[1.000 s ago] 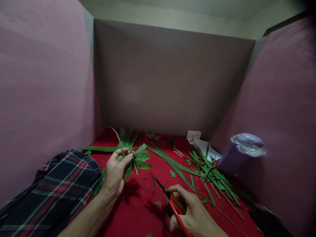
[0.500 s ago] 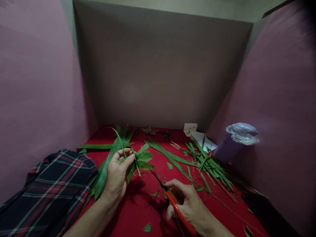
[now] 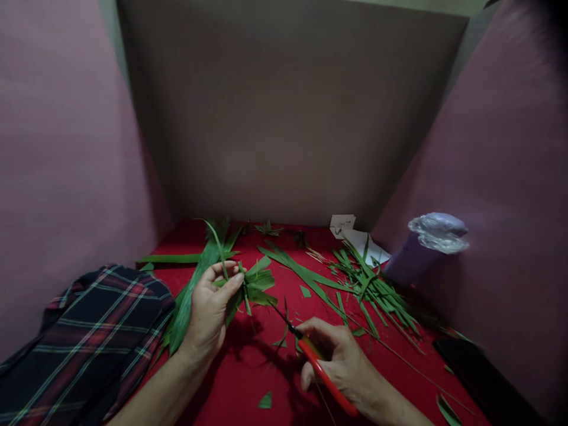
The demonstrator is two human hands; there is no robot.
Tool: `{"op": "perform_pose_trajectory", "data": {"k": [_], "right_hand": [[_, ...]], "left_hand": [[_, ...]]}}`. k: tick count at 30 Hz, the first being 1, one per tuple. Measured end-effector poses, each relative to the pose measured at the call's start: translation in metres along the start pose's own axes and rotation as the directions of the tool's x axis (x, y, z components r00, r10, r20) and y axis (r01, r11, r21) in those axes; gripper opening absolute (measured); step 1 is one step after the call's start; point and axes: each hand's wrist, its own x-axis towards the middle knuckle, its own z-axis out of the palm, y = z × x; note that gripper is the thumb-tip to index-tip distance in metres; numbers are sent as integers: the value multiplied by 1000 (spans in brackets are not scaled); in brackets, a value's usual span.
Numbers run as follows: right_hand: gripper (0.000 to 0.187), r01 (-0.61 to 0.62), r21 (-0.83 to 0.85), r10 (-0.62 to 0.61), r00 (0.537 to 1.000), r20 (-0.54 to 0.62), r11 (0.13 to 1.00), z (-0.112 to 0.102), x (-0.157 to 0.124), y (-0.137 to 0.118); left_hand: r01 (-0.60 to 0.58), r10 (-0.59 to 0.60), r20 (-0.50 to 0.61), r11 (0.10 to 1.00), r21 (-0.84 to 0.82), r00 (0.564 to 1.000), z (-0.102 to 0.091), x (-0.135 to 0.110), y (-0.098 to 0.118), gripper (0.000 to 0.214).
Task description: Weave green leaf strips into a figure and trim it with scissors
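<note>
My left hand (image 3: 209,310) pinches a folded bundle of green leaf strips (image 3: 254,284), held just above the red cloth (image 3: 248,378). Long leaf blades (image 3: 186,305) trail from the bundle down past my wrist. My right hand (image 3: 344,361) grips red-handled scissors (image 3: 310,355). Their dark blades point up and left toward the bundle, the tips a short way below it.
A loose pile of cut leaf strips (image 3: 373,290) lies at the right. A purple cup covered with clear plastic (image 3: 421,248) stands beyond it, with white paper (image 3: 355,234) at the back. Plaid fabric (image 3: 84,331) lies at the left. Cardboard walls (image 3: 284,118) enclose the space.
The view has tilted down a little. My right hand with the scissors has slid slightly toward the leaf bundle. The left hand keeps its hold.
</note>
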Motion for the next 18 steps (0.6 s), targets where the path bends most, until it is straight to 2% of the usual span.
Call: {"op": "perform_pose_trajectory", "data": {"k": [18], "right_hand": [[33, 0, -34, 0, 1000, 0, 999, 2, -1, -4]], "left_hand": [[50, -50, 4, 999, 0, 999, 0, -1, 0, 35]]}}
